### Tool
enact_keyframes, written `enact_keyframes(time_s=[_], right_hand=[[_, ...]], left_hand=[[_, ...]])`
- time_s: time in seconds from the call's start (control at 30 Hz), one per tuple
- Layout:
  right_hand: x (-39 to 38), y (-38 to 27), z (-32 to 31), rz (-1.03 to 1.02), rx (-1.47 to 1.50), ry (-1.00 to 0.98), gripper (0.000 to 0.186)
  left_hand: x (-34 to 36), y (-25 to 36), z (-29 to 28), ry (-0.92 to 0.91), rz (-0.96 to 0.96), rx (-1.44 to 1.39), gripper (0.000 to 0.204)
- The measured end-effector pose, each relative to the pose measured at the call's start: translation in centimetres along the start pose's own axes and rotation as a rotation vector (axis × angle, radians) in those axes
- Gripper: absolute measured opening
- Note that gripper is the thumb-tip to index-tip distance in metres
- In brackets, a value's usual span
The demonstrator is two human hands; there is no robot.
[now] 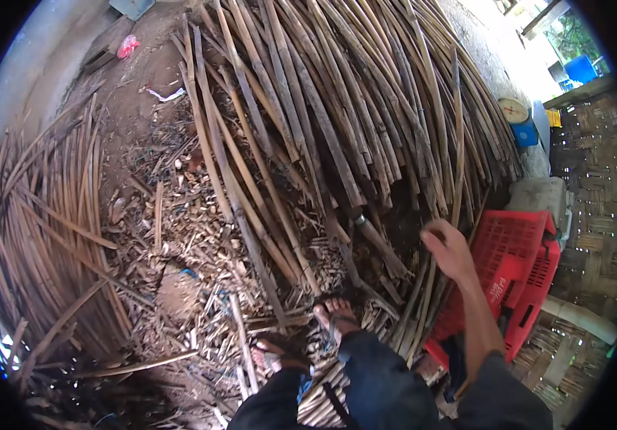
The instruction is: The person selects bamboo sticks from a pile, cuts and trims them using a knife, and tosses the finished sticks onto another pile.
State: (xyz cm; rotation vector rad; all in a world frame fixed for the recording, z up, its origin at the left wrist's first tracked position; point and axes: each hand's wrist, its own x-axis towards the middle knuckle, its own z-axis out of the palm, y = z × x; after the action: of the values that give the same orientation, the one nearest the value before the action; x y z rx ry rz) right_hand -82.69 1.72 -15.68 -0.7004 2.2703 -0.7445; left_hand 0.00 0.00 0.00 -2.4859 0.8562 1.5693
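My right hand (446, 247) reaches in from the lower right, fingers loosely bent and apart, just beside the lower ends of long bamboo strips (344, 122) piled across the upper middle. I cannot make out anything in its grip. A short, thicker piece with a metal band (369, 229) lies in the dark gap left of the hand. A red plastic crate (509, 265) stands right of the wrist. My left hand is not in view.
Another heap of split bamboo (43, 236) lies at the left. Chips (194, 236) cover the ground around my sandalled feet (333, 315). A grey container (537, 197) stands behind the crate, beside a woven bamboo wall (584, 165). A pale wall (22, 86) is at upper left.
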Motion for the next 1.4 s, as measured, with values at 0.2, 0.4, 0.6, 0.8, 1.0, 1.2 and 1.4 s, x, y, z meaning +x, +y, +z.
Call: enact_keyframes(time_s=[0.2,0.4,0.6,0.8,1.0,1.2,1.4], right_hand=[[8.1,0.6,10.6,-0.065,-0.22,0.088,0.055],[9.1,-3.4,12.4,-0.021,-0.212,0.022,0.048],[1.5,-9.8,14.4,-0.11,0.755,-0.545,0.024],[-10.1,-12.9,25.8,-0.311,0.571,-0.957,0.041],[-13.4,-8.9,31.6,-0.649,0.369,-0.908,0.041],[-7.6,-7.1,29.7,0.111,0.829,-0.675,0.026],[2.8,-3.1,14.0,0.081,0.535,-0.127,0.034]], left_hand=[[8.1,23.2,18.3,-0.043,0.537,-0.166,0.034],[8.6,26.1,26.3,-0.286,0.626,0.407,0.035],[8.4,27.1,30.9,-0.485,1.021,0.242,0.036],[7.3,28.3,31.9,-0.442,0.835,-0.079,0.053],[11.3,24.6,32.5,-0.629,0.633,0.14,0.047],[13.5,21.3,31.2,-0.532,0.851,0.195,0.054],[14.4,19.9,28.5,-0.566,0.778,0.097,0.05]])
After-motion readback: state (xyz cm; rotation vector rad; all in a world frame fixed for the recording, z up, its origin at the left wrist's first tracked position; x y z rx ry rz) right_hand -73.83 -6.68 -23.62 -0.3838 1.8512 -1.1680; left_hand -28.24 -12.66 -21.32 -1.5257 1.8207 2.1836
